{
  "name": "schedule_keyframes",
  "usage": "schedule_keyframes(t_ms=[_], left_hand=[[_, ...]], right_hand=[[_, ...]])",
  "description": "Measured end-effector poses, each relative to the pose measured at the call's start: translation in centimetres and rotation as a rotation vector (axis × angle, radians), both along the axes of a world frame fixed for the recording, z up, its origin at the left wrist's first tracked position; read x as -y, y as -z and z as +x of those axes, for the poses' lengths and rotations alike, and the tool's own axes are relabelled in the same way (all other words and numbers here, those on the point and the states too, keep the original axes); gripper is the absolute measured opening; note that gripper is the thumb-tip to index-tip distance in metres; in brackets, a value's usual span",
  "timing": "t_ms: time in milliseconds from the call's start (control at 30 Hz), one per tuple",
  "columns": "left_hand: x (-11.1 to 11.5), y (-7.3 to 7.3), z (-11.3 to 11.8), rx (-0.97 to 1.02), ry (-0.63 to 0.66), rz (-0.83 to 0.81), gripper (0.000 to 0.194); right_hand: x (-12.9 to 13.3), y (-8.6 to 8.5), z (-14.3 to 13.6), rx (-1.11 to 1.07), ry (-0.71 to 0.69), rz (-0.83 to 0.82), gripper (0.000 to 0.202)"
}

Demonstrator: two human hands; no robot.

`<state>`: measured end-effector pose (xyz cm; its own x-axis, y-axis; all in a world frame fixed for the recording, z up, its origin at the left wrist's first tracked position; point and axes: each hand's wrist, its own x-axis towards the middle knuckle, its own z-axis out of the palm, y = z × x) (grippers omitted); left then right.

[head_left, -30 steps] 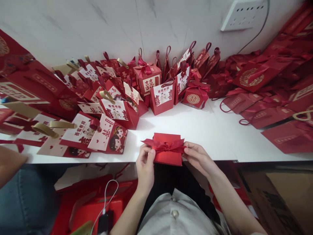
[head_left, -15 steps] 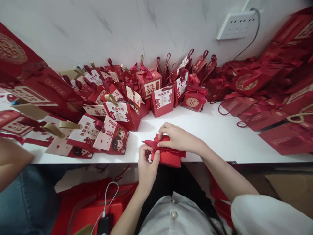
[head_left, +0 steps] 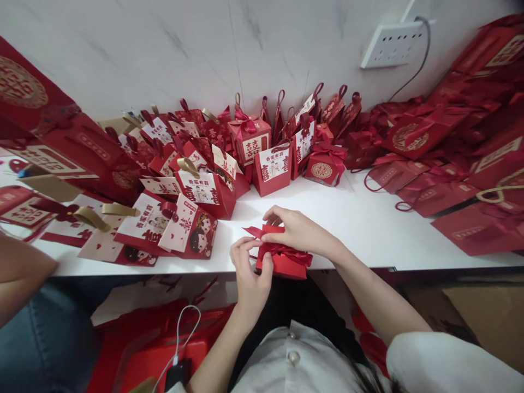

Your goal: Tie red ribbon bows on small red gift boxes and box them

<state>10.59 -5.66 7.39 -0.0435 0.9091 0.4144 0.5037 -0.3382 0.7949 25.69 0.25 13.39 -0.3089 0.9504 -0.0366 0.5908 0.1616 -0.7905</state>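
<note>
A small red box (head_left: pixel 286 267) rests at the front edge of the white table, with a dark red ribbon (head_left: pixel 292 254) across its top. My left hand (head_left: pixel 251 267) is at the box's left side, its thumb and fingers closed on the ribbon near the knot. From the right, my right hand (head_left: pixel 289 232) reaches over the box, fingers pinched on the same ribbon. One pointed ribbon end (head_left: pixel 252 232) sticks out to the upper left between the hands. The fingertips partly hide the knot.
Finished-looking red gift boxes (head_left: pixel 200 191) crowd the table's left and back. More red boxes (head_left: pixel 438 180) pile up at right. A wall socket (head_left: pixel 391 45) is above. Another person's arm (head_left: pixel 24 270) is at far left. Below lies a red stool (head_left: pixel 164 360) with a power bank (head_left: pixel 178 374).
My left hand has shifted slightly right and its fingers have risen over the ribbon. The box and ribbon have moved slightly right, and the ribbon end now points more upward.
</note>
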Motion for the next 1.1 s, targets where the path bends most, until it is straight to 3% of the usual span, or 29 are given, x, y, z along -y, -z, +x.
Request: schedule_keyframes(t_ms=[67, 133, 267, 400, 500, 600, 700, 900, 1100], left_hand=[[0.1, -0.2, 0.0, -0.085, -0.049, 0.031, 0.016], [0.1, -0.4, -0.2, -0.171, -0.067, 0.069, 0.017], [-0.1, -0.9, -0.5, -0.284, 0.077, 0.151, 0.024], [-0.5, -1.4, -0.7, -0.313, 0.195, 0.121, 0.030], [-0.8, -1.6, -0.8, -0.304, 0.221, 0.117, 0.030], [-1.0, -1.6, -0.8, -0.296, 0.249, 0.135, 0.032], [-1.3, -1.6, -0.8, -0.305, 0.274, 0.167, 0.035], [-1.4, -1.7, -0.8, -0.330, 0.297, 0.164, 0.038], [-1.2, -1.8, -0.9, -0.331, 0.312, 0.167, 0.038]], right_hand=[[-0.3, 0.1, -0.1, 0.005, -0.013, -0.004, 0.026], [-0.8, 0.3, -0.2, -0.015, -0.005, -0.004, 0.011], [-1.3, 0.8, 0.1, -0.097, 0.050, -0.028, 0.009], [0.1, 1.0, 2.1, -0.208, 0.278, 0.015, 0.026], [2.5, 1.6, 4.1, -0.152, 0.415, -0.006, 0.031], [4.8, 2.8, 5.3, -0.117, 0.327, -0.220, 0.038], [5.8, 3.7, 5.5, -0.246, 0.205, -0.381, 0.042], [5.2, 3.1, 6.1, -0.349, 0.138, -0.372, 0.032], [2.6, 1.9, 5.7, -0.292, 0.207, -0.158, 0.029]])
